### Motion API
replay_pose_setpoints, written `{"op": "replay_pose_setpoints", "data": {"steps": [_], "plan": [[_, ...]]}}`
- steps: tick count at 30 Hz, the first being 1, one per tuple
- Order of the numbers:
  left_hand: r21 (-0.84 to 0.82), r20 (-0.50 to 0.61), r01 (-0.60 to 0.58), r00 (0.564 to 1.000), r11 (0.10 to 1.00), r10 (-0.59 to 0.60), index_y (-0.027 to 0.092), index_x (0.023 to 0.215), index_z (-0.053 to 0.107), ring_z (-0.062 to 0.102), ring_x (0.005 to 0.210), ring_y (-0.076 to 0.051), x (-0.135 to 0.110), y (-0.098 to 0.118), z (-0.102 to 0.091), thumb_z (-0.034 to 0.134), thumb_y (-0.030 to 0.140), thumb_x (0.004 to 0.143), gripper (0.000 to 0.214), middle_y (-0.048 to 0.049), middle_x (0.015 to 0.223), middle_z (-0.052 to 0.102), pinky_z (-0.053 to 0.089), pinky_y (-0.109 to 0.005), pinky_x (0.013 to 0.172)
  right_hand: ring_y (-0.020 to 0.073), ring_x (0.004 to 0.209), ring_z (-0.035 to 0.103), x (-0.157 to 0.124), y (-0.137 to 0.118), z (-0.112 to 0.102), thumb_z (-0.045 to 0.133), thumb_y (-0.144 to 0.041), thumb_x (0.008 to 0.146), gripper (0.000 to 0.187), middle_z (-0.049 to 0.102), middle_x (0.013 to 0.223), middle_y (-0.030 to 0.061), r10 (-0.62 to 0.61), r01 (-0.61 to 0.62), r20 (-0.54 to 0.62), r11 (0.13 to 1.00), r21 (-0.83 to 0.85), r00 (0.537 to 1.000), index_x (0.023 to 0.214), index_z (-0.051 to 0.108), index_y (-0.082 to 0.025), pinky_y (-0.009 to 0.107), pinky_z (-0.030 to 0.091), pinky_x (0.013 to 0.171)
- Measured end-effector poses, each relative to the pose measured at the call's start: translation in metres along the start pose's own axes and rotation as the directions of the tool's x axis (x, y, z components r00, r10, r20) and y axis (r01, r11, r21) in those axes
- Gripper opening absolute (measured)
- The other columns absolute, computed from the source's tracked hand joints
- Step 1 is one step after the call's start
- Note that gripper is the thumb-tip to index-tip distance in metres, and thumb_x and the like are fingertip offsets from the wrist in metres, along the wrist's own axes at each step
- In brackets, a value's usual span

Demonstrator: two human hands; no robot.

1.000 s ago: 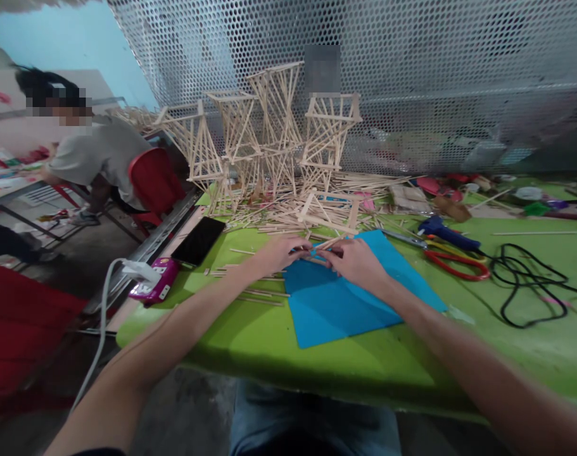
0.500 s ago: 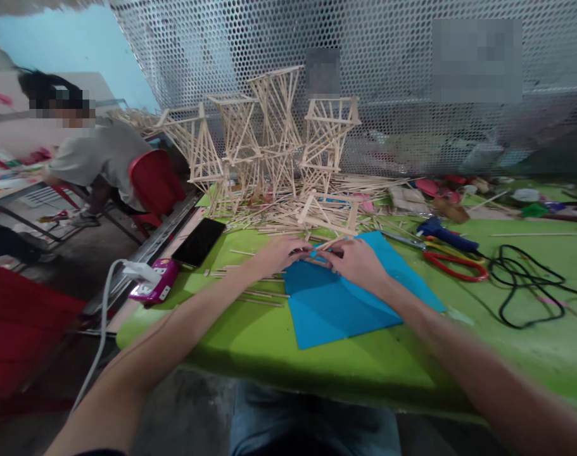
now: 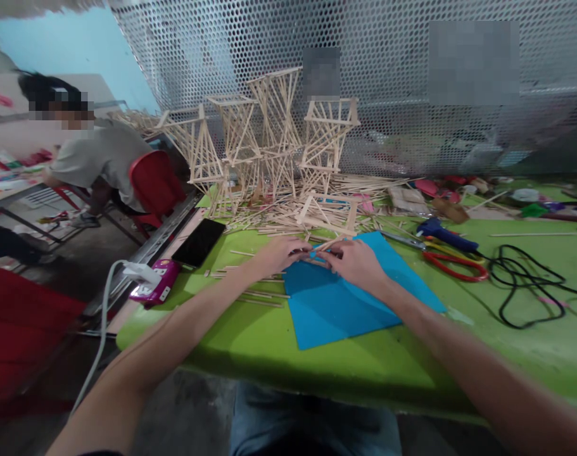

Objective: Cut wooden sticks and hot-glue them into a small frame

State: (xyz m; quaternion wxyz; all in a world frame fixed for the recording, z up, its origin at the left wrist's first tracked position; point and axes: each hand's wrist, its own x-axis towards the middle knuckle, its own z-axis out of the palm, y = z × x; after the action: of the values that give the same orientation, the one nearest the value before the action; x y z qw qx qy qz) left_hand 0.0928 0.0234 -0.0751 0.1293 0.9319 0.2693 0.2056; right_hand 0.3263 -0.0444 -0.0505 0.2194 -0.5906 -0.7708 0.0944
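Both hands meet over the top left part of a blue sheet point(image 3: 345, 310) on the green table. My left hand point(image 3: 285, 254) is closed, its fingertips pinching thin wooden sticks. From the other side, my right hand point(image 3: 357, 261) pinches the same small group of wooden sticks point(image 3: 327, 244), thumb and fingers together. How the sticks are joined between the fingers is partly hidden. Just beyond my hands a flat wooden stick frame point(image 3: 329, 218) rests on a heap of loose sticks point(image 3: 278, 215). Several more sticks point(image 3: 264, 294) lie beside the blue sheet, under my left forearm.
Tall stick towers point(image 3: 276, 120) stand at the back before a perforated metal panel point(image 3: 387, 63). To the right lie a blue glue gun point(image 3: 447, 235), red-handled scissors point(image 3: 454, 266) and a black cord point(image 3: 526, 285). A phone point(image 3: 199, 243) and purple power strip point(image 3: 156, 282) sit left. A person point(image 3: 98, 152) sits farther left.
Almost nothing differs. My fingers have shifted very slightly around the sticks, and both hands stay in the same place.
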Motion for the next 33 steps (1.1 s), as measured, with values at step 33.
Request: {"op": "replay_pose_setpoints", "data": {"steps": [33], "plan": [[-0.05,-0.008,0.017,1.0,0.999,-0.017,0.022,0.116,0.073,0.072,0.099,-0.018,-0.001,-0.005,0.003,0.062,0.031,0.101,0.021,-0.0037,0.111,0.078,0.052,-0.028,0.09,0.0191,0.067,0.07,0.0,-0.004,-0.006,0.06,-0.05,0.098,0.04,0.078,0.074,0.0042,0.073,-0.078,0.058,0.992,0.101,0.996,0.076,0.08,-0.023,0.025,0.044,0.062]]}}
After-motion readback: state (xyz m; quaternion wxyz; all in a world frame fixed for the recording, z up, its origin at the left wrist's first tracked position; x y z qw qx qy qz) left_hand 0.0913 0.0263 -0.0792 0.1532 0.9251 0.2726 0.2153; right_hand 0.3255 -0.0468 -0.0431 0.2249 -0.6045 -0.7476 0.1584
